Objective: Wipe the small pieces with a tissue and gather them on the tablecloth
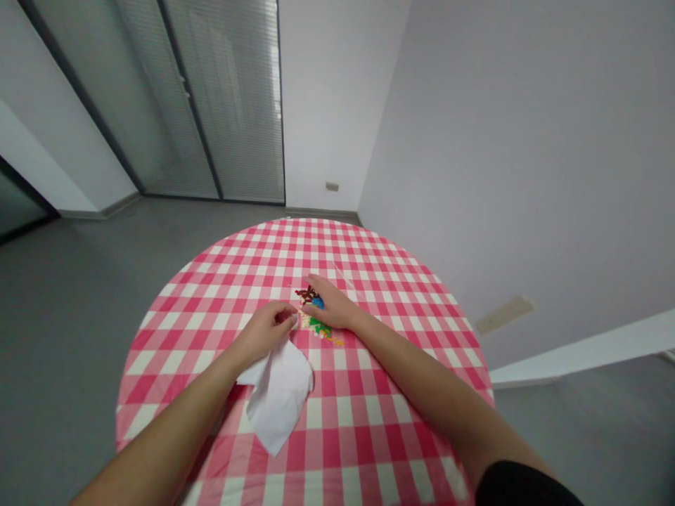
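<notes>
On the round table, small coloured pieces (319, 325) lie in a little heap, brown, blue, green, cream and yellow; they are too small to name for certain. My right hand (333, 303) rests at the heap's right side, thumb and fingers apart around the blue and brown pieces, partly covering them. Just left of the heap is my left hand (268, 327), its fingers closed on a white cloth (282, 400). The cloth spreads down from under that hand toward the near side of the table. A bit of white shows at the left fingertips.
A red-and-white checked tablecloth (369, 422) covers the round table (174, 337). Beyond it stand glass partitions (232, 105) with blinds. A pale wall (500, 154) rises close along the right, and grey floor (68, 316) lies at the left.
</notes>
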A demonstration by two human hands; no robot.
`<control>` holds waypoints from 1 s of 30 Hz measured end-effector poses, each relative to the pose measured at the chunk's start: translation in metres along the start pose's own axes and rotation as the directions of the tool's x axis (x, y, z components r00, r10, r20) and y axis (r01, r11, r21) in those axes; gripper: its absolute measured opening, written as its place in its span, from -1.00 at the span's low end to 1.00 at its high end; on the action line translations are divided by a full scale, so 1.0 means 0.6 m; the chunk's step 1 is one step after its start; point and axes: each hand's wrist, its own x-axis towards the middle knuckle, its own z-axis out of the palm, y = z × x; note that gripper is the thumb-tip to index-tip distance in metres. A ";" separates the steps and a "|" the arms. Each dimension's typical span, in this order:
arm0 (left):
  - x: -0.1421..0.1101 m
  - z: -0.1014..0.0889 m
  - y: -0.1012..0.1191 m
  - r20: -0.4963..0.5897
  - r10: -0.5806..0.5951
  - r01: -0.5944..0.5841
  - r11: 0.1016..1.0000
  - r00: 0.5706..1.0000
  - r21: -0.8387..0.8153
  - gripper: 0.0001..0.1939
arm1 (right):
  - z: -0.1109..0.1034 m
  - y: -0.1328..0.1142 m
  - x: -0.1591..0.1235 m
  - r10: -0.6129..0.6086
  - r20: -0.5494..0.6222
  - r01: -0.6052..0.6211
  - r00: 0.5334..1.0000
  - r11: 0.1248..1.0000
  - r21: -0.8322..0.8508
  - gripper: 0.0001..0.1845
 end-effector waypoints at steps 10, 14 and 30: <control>0.002 -0.006 -0.010 0.047 -0.033 0.033 0.999 0.998 0.004 -0.68 | -0.069 0.136 -0.005 0.366 -0.143 -0.382 0.920 0.917 -0.114 -0.32; 0.002 -0.009 -0.005 0.064 -0.030 0.030 1.000 0.997 0.003 -0.68 | -0.041 0.084 -0.021 0.237 -0.075 -0.240 0.969 0.970 -0.033 -0.37; -0.007 -0.032 0.017 0.332 -0.051 0.008 0.991 0.942 0.132 -0.75 | -0.023 -0.027 -0.105 0.197 0.112 -0.178 0.974 0.971 -0.160 0.28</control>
